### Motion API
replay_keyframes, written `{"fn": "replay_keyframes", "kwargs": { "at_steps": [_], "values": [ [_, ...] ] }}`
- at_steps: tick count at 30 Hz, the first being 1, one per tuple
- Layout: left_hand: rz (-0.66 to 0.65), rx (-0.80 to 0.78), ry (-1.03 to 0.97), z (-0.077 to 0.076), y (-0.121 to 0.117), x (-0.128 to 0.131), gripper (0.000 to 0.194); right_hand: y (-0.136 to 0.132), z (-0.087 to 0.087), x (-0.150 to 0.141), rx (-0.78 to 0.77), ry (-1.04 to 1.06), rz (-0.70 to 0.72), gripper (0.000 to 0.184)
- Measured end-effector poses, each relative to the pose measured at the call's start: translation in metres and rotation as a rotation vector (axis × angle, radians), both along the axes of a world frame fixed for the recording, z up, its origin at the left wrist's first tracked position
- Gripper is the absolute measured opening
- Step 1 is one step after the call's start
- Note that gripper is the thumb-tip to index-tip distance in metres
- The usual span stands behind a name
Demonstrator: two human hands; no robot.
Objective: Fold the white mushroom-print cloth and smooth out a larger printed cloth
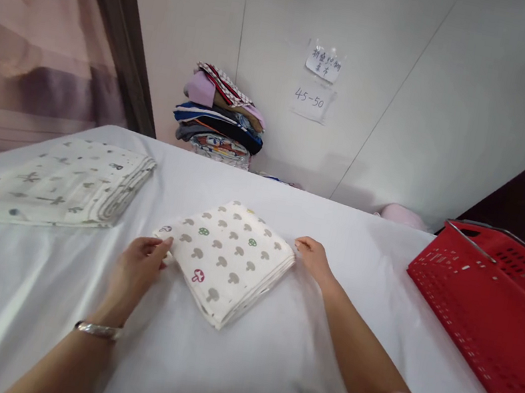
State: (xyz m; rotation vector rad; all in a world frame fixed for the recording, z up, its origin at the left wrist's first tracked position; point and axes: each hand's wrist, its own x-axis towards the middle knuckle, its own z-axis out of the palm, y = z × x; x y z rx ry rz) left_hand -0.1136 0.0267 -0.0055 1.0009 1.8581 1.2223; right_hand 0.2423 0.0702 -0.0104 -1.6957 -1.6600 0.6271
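A white cloth with a mushroom print (227,251), folded into a layered square, lies turned cornerwise on the table in front of me. Its mushrooms are mostly grey, with a few green and one magenta. My left hand (141,266), a silver bracelet at its wrist, pinches the left corner between thumb and fingers. At the opposite corner, my right hand (315,258) has its fingers closed on the edge; part of that grip is hidden behind the hand. Further left rests a second folded white cloth (62,178) with small dark and grey motifs.
A white sheet (366,242) covers the table. On the right stands a red perforated basket (482,303) with a metal handle. Stacked folded fabrics (220,114) rise beyond the far edge, against a wall with paper notes (312,100). A curtain (32,34) hangs at left.
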Motion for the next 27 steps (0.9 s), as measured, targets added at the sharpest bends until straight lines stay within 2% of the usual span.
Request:
{"fn": "replay_keyframes", "kwargs": {
  "at_steps": [2,3,5,8,10,14,20,27],
  "values": [
    [0.001,0.073,0.206,0.008,-0.007,0.003,0.03,-0.01,-0.003,0.007,0.056,0.04,0.008,0.024],
    [-0.056,0.118,0.262,0.012,-0.012,0.01,0.027,-0.015,-0.004,0.009,0.081,0.059,0.032,0.023],
    [-0.256,0.199,0.333,0.018,-0.025,0.032,0.02,-0.021,-0.007,0.012,0.104,0.083,0.094,0.021],
    [-0.633,0.285,0.503,0.022,-0.042,0.073,0.017,-0.025,-0.006,0.013,0.077,0.078,0.157,0.023],
    [-0.773,0.331,0.633,0.021,-0.048,0.094,0.018,-0.025,-0.005,0.014,0.06,0.068,0.192,0.024],
    [-0.855,0.382,0.834,0.018,-0.045,0.119,0.024,-0.024,-0.006,0.014,0.066,0.091,0.241,0.026],
    [-0.911,0.291,1.054,0.025,-0.02,0.153,0.021,-0.023,-0.018,0.011,0.108,0.152,0.201,0.025],
    [-0.927,0.236,1.106,0.024,0.006,0.188,0.024,-0.024,-0.021,0.015,0.128,0.22,0.282,0.027]
  ]
}}
